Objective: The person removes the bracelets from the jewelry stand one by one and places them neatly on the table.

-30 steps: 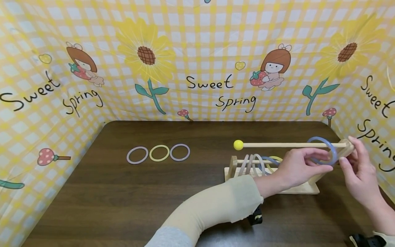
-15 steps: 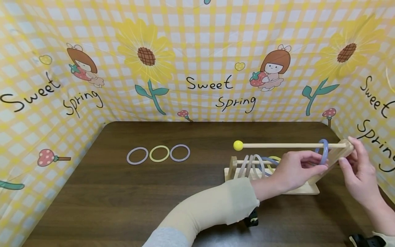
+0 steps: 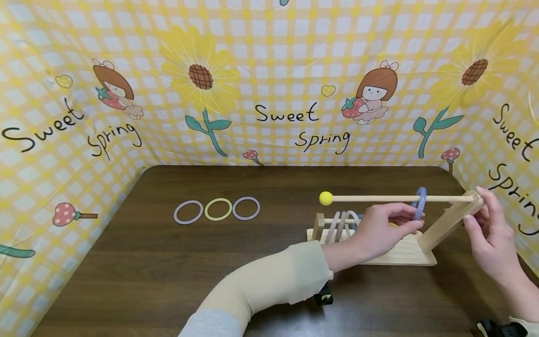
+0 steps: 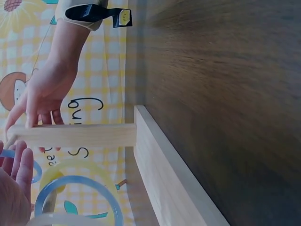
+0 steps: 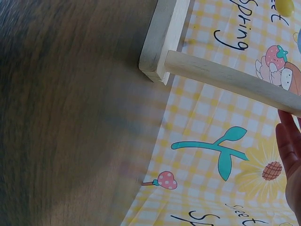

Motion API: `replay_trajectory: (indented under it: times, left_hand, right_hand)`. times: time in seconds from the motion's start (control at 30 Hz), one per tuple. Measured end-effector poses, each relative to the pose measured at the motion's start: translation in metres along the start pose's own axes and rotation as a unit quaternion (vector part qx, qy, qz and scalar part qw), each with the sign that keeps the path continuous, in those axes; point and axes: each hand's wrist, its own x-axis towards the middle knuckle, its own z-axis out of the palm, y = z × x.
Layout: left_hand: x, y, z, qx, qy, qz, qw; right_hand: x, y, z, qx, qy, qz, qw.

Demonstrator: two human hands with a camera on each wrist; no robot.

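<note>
My left hand [image 3: 381,231] pinches a blue ring [image 3: 422,197] between thumb and fingers. This ring encircles the upper rod [image 3: 379,198] of a wooden stand, a dowel tipped with a yellow ball [image 3: 326,198]. My right hand [image 3: 494,238] holds the top end of the stand's slanted post [image 3: 446,229], where the rod is fixed. In the left wrist view, the right hand's fingers lie against both sides of the post [image 4: 80,135]. Pale rings [image 3: 332,227] hang on the shorter lower rod; the left hand hides others there. The flat base [image 3: 408,255] rests on the table.
On the table's left lie a purple ring [image 3: 185,223], a yellow ring [image 3: 217,220] and another purple ring [image 3: 245,219] in a row. A yellow checked cloth [image 3: 278,61] surrounds the back and sides of the dark wooden table [image 3: 168,276].
The left hand has slid the blue ring leftward along the upper rod, away from the post and toward the yellow ball. The ring has turned nearly edge-on. My right hand stays in place.
</note>
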Motion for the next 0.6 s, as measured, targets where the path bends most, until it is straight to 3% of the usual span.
replay_trajectory:
  times: [0.37, 0.6]
  left_hand:
    - [-0.016, 0.003, -0.024, 0.012, -0.011, 0.002, 0.9999]
    - [-0.029, 0.002, -0.04, 0.042, -0.012, 0.024, 0.9988]
  right_hand:
    - [0.0, 0.002, 0.0, 0.009, -0.001, -0.002, 1.0]
    - [0.001, 0.002, 0.001, 0.011, 0.001, -0.003, 0.9999]
